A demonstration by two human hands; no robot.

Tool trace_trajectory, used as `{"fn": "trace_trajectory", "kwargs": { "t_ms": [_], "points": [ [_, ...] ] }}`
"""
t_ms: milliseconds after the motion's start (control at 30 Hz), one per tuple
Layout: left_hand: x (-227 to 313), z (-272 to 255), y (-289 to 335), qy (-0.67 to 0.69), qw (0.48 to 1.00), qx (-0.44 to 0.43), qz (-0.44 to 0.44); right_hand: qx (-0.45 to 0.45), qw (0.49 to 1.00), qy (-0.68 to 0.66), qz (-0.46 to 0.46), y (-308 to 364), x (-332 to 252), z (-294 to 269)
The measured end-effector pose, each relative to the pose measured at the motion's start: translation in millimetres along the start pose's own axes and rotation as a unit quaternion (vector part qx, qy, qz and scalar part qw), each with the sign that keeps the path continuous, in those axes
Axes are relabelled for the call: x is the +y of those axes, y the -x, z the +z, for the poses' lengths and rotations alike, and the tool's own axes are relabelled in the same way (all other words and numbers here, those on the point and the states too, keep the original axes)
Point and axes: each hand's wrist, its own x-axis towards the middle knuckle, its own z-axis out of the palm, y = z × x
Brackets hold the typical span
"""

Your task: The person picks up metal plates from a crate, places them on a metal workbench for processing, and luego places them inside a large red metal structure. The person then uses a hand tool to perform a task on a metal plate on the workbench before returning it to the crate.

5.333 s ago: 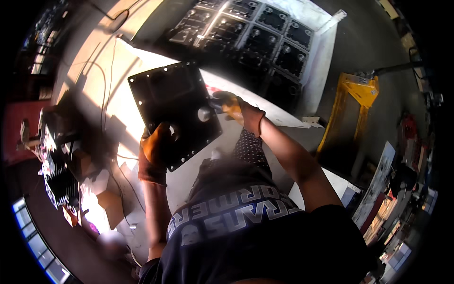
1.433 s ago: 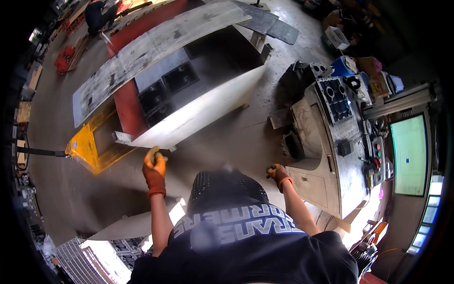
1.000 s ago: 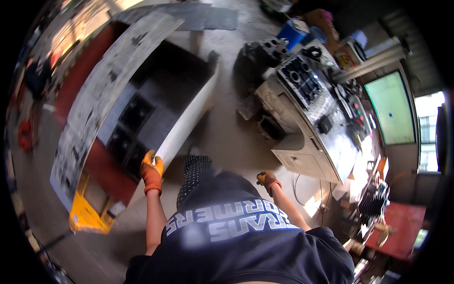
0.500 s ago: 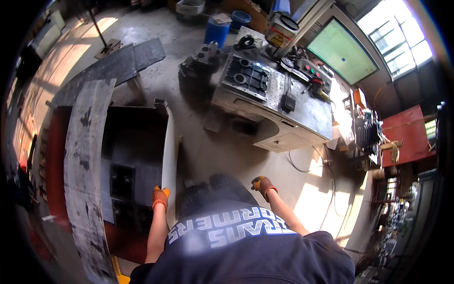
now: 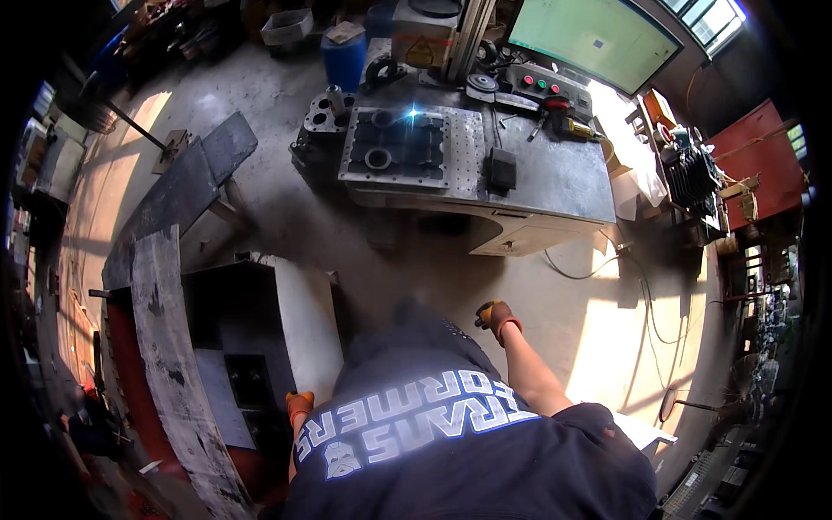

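My left hand (image 5: 300, 405), in an orange glove, hangs low beside the pale side panel (image 5: 305, 325) of a large open box. Its fingers are mostly hidden, and I cannot tell whether it touches the panel. My right hand (image 5: 496, 319), in an orange and dark work glove, is held out over the floor, its fingers loosely bent and apart with nothing seen in them. Ahead stands a metal workbench (image 5: 555, 186). On it lies a dark plate with round rings (image 5: 400, 146), with a bright bluish glint at its far edge.
A long scuffed board (image 5: 170, 347) lies across the box at left. On the bench are a control box with coloured buttons (image 5: 546, 85), a red and yellow power tool (image 5: 568, 120) and a black block (image 5: 501, 169). A monitor (image 5: 594, 39) stands behind. Cables (image 5: 576, 276) trail over the floor.
My view has shifted toward the bench, which now appears nearer and larger. The box and board have slid lower in view. My left hand sits lower; my right hand stays bent and raised.
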Motion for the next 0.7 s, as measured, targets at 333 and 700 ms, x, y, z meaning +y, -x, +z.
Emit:
{"fn": "trace_trajectory", "kwargs": {
  "t_ms": [333,700],
  "points": [
    [200.0,25.8,112.8,-0.213,0.820,0.391,0.360,0.120,0.985,-0.087,-0.084,-58.7,15.1,-52.6],
    [225.0,91.6,43.2,0.183,0.975,-0.055,0.112,0.041,0.963,-0.231,0.135,-3.5,9.3,-111.7]
  ]
}}
